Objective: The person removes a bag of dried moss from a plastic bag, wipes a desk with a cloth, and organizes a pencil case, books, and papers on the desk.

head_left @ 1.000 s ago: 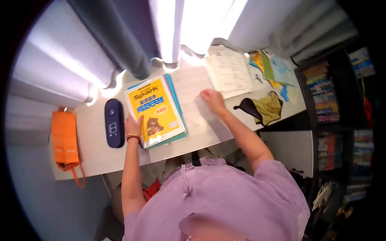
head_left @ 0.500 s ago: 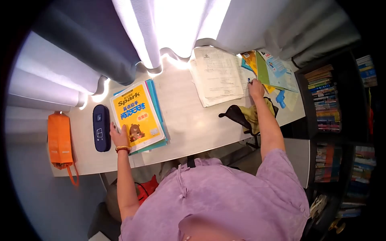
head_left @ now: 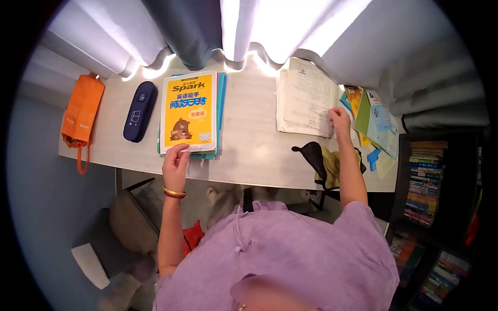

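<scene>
My left hand (head_left: 176, 167) is at the near edge of a yellow "Spark" workbook (head_left: 189, 111), its fingertips touching that edge with thumb and fingers apart. The workbook lies on top of teal and blue books (head_left: 221, 103) in a neat pile. At the right edge of a stack of printed papers (head_left: 306, 98), my right hand (head_left: 340, 123) is closed with fingers curled; what is between them, if anything, is hidden. Under my right forearm lies a black and olive cloth pouch (head_left: 328, 161).
A navy pencil case (head_left: 140, 111) and an orange bag (head_left: 83, 111) are on the desk's left. Right of the papers are overlapping booklets (head_left: 374, 116) and a blue toy-gun-shaped object (head_left: 373, 159). A bookshelf (head_left: 423, 181) stands at the right, curtains (head_left: 332, 31) behind.
My left hand has gone from the workbook's left side to its near edge, and the pile sits straighter. My right hand has moved back slightly, to the papers' edge. The camera view has shifted.
</scene>
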Motion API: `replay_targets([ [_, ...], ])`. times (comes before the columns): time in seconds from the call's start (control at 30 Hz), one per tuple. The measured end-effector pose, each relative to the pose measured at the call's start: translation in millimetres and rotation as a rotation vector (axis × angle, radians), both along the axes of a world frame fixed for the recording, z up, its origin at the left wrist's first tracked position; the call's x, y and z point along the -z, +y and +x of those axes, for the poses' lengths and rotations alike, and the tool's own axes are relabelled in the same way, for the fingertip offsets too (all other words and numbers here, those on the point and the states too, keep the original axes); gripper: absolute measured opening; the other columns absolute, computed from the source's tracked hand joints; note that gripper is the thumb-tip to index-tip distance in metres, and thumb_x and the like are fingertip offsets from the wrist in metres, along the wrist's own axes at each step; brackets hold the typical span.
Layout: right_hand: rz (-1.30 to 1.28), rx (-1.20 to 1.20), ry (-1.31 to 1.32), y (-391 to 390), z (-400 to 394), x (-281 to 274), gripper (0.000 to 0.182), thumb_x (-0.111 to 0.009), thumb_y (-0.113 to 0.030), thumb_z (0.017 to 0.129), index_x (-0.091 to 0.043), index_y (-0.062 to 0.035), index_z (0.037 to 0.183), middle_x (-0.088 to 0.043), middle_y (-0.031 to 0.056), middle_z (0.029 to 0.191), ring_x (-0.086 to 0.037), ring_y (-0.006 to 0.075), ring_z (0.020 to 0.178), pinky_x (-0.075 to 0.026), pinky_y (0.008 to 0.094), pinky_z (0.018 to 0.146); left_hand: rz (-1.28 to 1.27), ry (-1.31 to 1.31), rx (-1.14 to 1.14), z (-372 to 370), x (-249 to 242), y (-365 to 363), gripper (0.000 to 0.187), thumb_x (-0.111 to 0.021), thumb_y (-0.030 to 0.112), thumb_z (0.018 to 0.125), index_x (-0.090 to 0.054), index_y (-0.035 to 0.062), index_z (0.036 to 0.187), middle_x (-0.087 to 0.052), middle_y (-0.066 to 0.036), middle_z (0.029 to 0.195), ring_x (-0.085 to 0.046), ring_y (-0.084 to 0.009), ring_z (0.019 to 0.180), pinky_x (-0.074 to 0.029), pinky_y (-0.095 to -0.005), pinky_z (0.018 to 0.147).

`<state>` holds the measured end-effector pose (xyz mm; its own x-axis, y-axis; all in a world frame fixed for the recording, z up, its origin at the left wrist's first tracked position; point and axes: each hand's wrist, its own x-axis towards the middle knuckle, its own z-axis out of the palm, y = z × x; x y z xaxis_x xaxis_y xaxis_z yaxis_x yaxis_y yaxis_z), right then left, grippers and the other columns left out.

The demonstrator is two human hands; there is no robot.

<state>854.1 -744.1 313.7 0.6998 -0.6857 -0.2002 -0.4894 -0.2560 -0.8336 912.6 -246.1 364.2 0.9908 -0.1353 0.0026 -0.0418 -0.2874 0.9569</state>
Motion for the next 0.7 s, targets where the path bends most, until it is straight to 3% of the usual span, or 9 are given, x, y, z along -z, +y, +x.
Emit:
replay_targets([
  [0.03, -0.009, -0.007, -0.002, -19, -11, 21, 0.024, -0.056, -0.014, 0.077, -0.054, -0.0038, 0.098, -0.059, 0.0061, 0.078, -0.056, 0.0177, 0.068, -0.045, 0.0281, 0.058, -0.071, 0.013, 0.014, -6, -3, 1, 0.020, -0.053, 0.006, 0.083, -0.056, 0.0014, 0.102, -0.057, -0.003, 0.088, -0.053, -0.0099, 0.079, -0.043, -0.0209, 0.071],
  [0.1, -0.934, -0.019, 0.112, -44, -19, 46, 0.029, -0.053, -0.019, 0.075, -0.056, -0.0021, 0.099, -0.060, 0.0143, 0.091, -0.055, 0.0312, 0.087, -0.043, 0.0382, 0.077, -0.145, 0.028, -0.016, -21, 3, 8, 0.019, -0.053, 0.006, 0.083, -0.057, 0.0016, 0.101, -0.058, -0.003, 0.087, -0.054, -0.0101, 0.078, -0.044, -0.0216, 0.070],
  [0.17, -0.934, -0.292, 0.318, -69, -31, 75, 0.033, -0.045, -0.017, 0.076, -0.055, -0.0025, 0.104, -0.056, 0.0201, 0.100, -0.051, 0.0356, 0.096, -0.039, 0.0392, 0.086, -0.062, 0.132, -0.068, -39, 20, 35, 0.016, -0.053, 0.006, 0.083, -0.059, 0.0017, 0.097, -0.060, -0.004, 0.087, -0.056, -0.0111, 0.074, -0.045, -0.0231, 0.068],
  [0.23, -0.510, -0.099, -0.059, -80, -36, 117, 0.028, -0.041, -0.005, 0.076, -0.054, 0.0027, 0.099, -0.055, 0.0195, 0.100, -0.050, 0.0313, 0.095, -0.038, 0.0385, 0.084, 0.016, 0.133, -0.066, -57, 29, 58, 0.017, -0.053, 0.008, 0.083, -0.059, -0.0003, 0.096, -0.062, -0.006, 0.087, -0.057, -0.0114, 0.079, -0.046, -0.0243, 0.070],
  [0.27, -0.743, -0.199, 0.050, -70, -37, 110, 0.029, -0.040, -0.002, 0.076, -0.052, 0.0033, 0.102, -0.055, 0.0190, 0.097, -0.051, 0.0307, 0.091, -0.040, 0.0373, 0.081, 0.082, 0.213, -0.072, -65, 26, 71, 0.017, -0.054, 0.010, 0.082, -0.060, 0.0005, 0.095, -0.062, -0.006, 0.086, -0.057, -0.0112, 0.078, -0.046, -0.0243, 0.070],
  [0.33, -0.422, 0.036, 0.044, -69, -31, 110, 0.030, -0.042, -0.004, 0.077, -0.053, 0.0024, 0.104, -0.056, 0.0199, 0.100, -0.055, 0.0333, 0.087, -0.045, 0.0388, 0.077, 0.046, 0.014, -0.092, -89, 21, 97, 0.016, -0.054, 0.012, 0.083, -0.061, 0.0041, 0.095, -0.062, -0.006, 0.085, -0.057, -0.0132, 0.073, -0.045, -0.0256, 0.066],
  [0.4, -0.852, -0.058, 0.339, -107, -18, 110, 0.020, -0.048, -0.010, 0.078, -0.061, 0.0012, 0.089, -0.062, 0.0164, 0.088, -0.059, 0.0301, 0.081, -0.047, 0.0374, 0.071, 0.073, 0.015, -0.191, -117, 27, 132, 0.017, -0.055, 0.016, 0.081, -0.062, 0.0059, 0.093, -0.062, -0.006, 0.082, -0.056, -0.0133, 0.071, -0.045, -0.0262, 0.065],
  [0.57, -0.126, -0.186, -0.300, 134, 8, 19, 0.011, -0.060, -0.009, 0.077, -0.058, -0.0033, 0.086, -0.052, 0.0006, 0.063, -0.044, 0.0081, 0.051, -0.036, 0.0198, 0.046, -0.046, 0.166, -0.339, -193, 48, 226, 0.018, -0.055, 0.021, 0.080, -0.064, 0.0073, 0.088, -0.063, -0.005, 0.079, -0.057, -0.0122, 0.073, -0.045, -0.0259, 0.066],
  [0.7, 0.262, -0.795, -0.096, 408, 4, 19, 0.017, -0.056, -0.012, 0.082, -0.055, -0.0052, 0.097, -0.045, -0.0033, 0.065, -0.041, 0.0052, 0.054, -0.033, 0.0183, 0.045, -0.201, 0.316, -0.331, -248, 49, 284, 0.021, -0.057, 0.024, 0.079, -0.063, 0.0064, 0.089, -0.063, -0.005, 0.081, -0.059, -0.0110, 0.066, -0.046, -0.0244, 0.064],
])
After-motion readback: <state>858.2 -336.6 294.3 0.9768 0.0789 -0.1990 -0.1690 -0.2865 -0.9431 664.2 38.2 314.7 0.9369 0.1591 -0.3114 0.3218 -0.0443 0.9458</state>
